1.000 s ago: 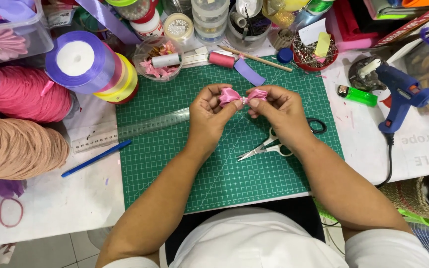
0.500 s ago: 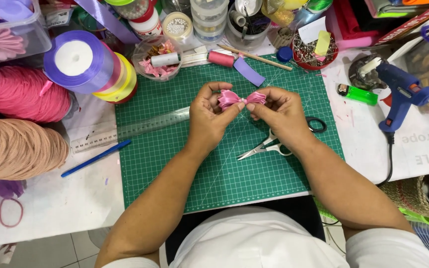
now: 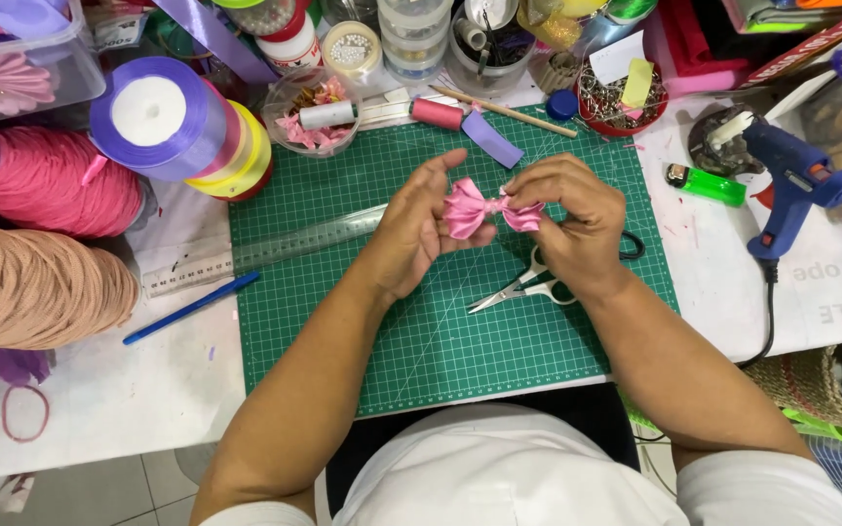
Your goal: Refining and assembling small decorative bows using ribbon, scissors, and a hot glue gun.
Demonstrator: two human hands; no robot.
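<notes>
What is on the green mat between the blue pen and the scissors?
In the head view, the person's left forearm crosses the green cutting mat between the blue pen and the scissors. Otherwise that stretch of mat is bare.

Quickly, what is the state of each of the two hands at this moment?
Left hand: closed, pinching the left side of the pink satin ribbon bow.
Right hand: closed, pinching the right side of the same bow.

The pink bow (image 3: 487, 208) now shows more fully between the hands than a second ago: the left hand (image 3: 419, 234) has opened its fingers and the right hand (image 3: 572, 224) pinches only the right end.
</notes>
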